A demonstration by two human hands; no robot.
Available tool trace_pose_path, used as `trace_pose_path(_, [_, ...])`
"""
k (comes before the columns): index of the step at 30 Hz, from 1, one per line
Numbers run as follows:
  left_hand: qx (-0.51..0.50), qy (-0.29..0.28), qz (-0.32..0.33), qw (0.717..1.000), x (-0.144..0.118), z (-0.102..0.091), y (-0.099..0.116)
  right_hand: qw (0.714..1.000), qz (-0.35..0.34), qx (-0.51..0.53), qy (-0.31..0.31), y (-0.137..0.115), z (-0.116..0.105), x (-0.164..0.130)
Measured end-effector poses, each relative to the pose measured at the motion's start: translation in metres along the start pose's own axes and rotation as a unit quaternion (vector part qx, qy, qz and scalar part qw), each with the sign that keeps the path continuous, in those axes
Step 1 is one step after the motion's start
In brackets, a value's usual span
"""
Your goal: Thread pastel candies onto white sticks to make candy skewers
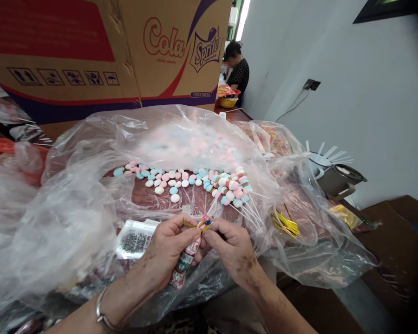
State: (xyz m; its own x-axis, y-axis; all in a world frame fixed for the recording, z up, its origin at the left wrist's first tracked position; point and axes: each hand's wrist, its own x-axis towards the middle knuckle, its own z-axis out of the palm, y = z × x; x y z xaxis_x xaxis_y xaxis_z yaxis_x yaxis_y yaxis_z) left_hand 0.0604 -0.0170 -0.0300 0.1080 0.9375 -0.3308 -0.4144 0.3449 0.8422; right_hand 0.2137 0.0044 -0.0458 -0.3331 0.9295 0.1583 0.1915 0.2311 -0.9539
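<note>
A printed plastic candy wrapper (185, 263), filled and slim, slants downward between my hands with its gathered top up. My left hand (169, 239) is closed around the upper part of this packet, thumb and forefinger pinching at its neck. A yellow twist tie (206, 226) crosses the neck, and one end pokes out by the left fingers. From the other side, my right hand (231, 248) pinches the tie close to the neck. Just beyond lie candy sticks (230, 188) of pink, white and blue pieces on white sticks. Loose pastel candies (174, 183) spread to their left.
Clear plastic sheeting (73, 199) covers much of the table. Spare yellow twist ties (286, 225) lie right of my hands, and a labelled clear packet (134, 239) lies left. A large carton (101, 60) stands behind. A grey mug (341, 180) sits at right; a person (240, 72) works farther back.
</note>
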Motion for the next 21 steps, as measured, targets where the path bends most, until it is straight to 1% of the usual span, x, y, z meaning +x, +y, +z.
trace_pose_path(1, [-0.002, 0.005, 0.006, 1.0, 0.0, 0.0, 0.0, 0.999, -0.033, -0.038, 0.01, 0.001, 0.002, 0.0])
trace_pose_path(2, [-0.004, 0.012, 0.01, 1.0, 0.001, 0.001, -0.001, 0.992, -0.083, -0.093, 0.028, 0.003, 0.004, 0.0])
trace_pose_path(3, [-0.005, 0.02, 0.011, 1.0, 0.002, 0.001, -0.001, 0.975, -0.148, -0.159, 0.054, 0.004, 0.007, 0.001])
trace_pose_path(4, [-0.004, 0.029, 0.011, 1.0, 0.003, 0.002, -0.001, 0.945, -0.216, -0.231, 0.082, 0.006, 0.008, 0.001])
trace_pose_path(6, [0.005, 0.042, 0.002, 0.999, 0.005, 0.004, 0.001, 0.867, -0.331, -0.354, 0.118, 0.008, 0.009, 0.002])
trace_pose_path(7, [0.014, 0.044, -0.005, 0.999, 0.007, 0.004, 0.003, 0.835, -0.366, -0.394, 0.118, 0.009, 0.008, 0.004])
trace_pose_path(8, [0.026, 0.039, -0.016, 0.999, 0.008, 0.004, 0.005, 0.812, -0.393, -0.418, 0.105, 0.009, 0.005, 0.005])
trace_pose_path(9, [0.042, 0.029, -0.028, 0.998, 0.01, 0.003, 0.008, 0.797, -0.416, -0.43, 0.08, 0.009, 0.0, 0.007])
trace_pose_path(10, [0.063, 0.01, -0.043, 0.997, 0.011, 0.001, 0.011, 0.787, -0.436, -0.433, 0.052, 0.009, -0.005, 0.009])
trace_pose_path(12, [0.122, -0.057, -0.075, 0.988, 0.014, -0.003, 0.019, 0.769, -0.479, -0.424, -0.01, 0.007, -0.016, 0.014])
trace_pose_path(14, [0.198, -0.129, -0.105, 0.966, 0.015, -0.008, 0.026, 0.753, -0.504, -0.417, -0.072, 0.003, -0.025, 0.018])
trace_pose_path(15, [0.237, -0.155, -0.119, 0.952, 0.016, -0.009, 0.029, 0.748, -0.507, -0.417, -0.1, 0.001, -0.028, 0.02])
trace_pose_path(18, [0.319, -0.196, -0.151, 0.915, 0.018, -0.013, 0.035, 0.74, -0.494, -0.42, -0.179, -0.006, -0.031, 0.022])
trace_pose_path(21, [0.329, -0.232, -0.169, 0.9, 0.019, -0.013, 0.038, 0.735, -0.494, -0.414, -0.212, -0.011, -0.03, 0.021])
